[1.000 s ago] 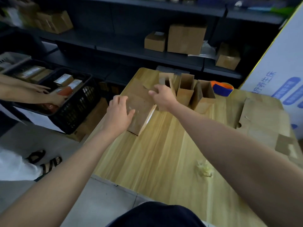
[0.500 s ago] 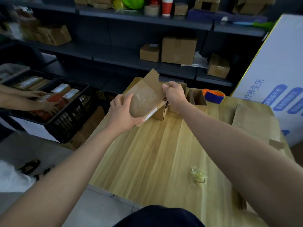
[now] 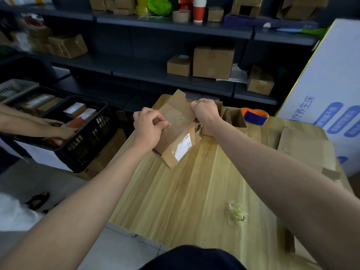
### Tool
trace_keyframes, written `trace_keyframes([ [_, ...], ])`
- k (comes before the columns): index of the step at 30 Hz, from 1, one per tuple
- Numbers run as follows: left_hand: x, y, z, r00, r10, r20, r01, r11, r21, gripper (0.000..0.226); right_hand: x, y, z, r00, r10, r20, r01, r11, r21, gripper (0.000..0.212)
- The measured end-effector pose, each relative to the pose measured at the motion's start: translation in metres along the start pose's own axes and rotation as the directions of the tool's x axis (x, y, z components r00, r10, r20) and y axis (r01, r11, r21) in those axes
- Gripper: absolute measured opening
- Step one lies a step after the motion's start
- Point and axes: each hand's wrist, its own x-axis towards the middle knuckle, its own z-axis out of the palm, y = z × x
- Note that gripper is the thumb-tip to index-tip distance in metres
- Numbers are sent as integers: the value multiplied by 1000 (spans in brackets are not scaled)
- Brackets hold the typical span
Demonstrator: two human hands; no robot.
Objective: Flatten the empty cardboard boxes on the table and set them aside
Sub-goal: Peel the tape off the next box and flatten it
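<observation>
I hold a small brown cardboard box with a white label and clear tape above the far left part of the wooden table. My left hand pinches the taped seam on its left side. My right hand grips its upper right edge, where a flap sticks up. Behind it stand more open boxes, partly hidden by my right hand. A stack of flattened cardboard lies at the table's right side.
A blue and orange tape roll sits at the table's far edge. A crumpled wad of clear tape lies nearer me. Left of the table, another person's hands reach into a black crate. Dark shelves hold boxes behind.
The box lay flat on the table; both hands lifted it, turned it upright and toward me, and my left hand shifted onto the tape seam.
</observation>
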Motion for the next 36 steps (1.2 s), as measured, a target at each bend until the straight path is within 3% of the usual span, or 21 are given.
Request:
trace_keyframes([
  [1,1,1,1,1000,6,24,-6,1000,-1,12,-1,-1,-1,999,27,-33,-28,999,-27,32],
  [4,1,6,3,990,1,141,7,999,-54,11,0,4,-8,997,74,-29,-80,939,-335,21],
  [7,-5,10,5,949,1,316,49,988,-149,10,6,18,-20,986,169,10,-160,950,-269,30],
  [9,-6,12,5,927,-33,375,149,947,-285,8,4,29,-31,968,251,7,-243,945,-217,31],
  [14,-3,6,0,890,-150,431,380,766,-519,17,2,76,-52,931,324,-170,-349,925,-150,11],
  [15,-4,4,2,875,-176,451,421,737,-529,18,3,82,-52,942,291,-166,-323,920,-220,12],
  [17,-5,2,8,858,-229,461,476,693,-542,19,8,89,-48,985,161,-60,-170,852,-496,48],
  [20,-5,0,14,876,-301,377,477,660,-580,19,6,81,-39,986,-60,154,162,550,-819,84],
  [21,-4,-1,16,881,-318,351,473,626,-620,19,6,76,-36,968,-107,229,252,449,-857,91],
  [22,-3,0,17,882,-334,332,470,583,-663,18,5,72,-33,944,-107,312,327,417,-848,98],
  [25,4,7,18,867,-389,312,464,398,-791,14,2,65,-26,832,36,553,440,564,-699,120],
  [27,8,12,20,841,-418,344,461,221,-859,14,-4,63,-21,788,70,612,457,601,-656,132],
  [29,11,17,22,817,-426,389,469,99,-877,13,-7,59,-13,790,33,612,457,633,-625,136],
  [34,12,15,29,717,-476,510,568,-25,-822,10,-6,55,3,760,21,649,415,753,-511,132],
  [36,10,10,32,687,-477,548,628,12,-778,10,-3,58,2,733,65,677,427,731,-533,123],
])
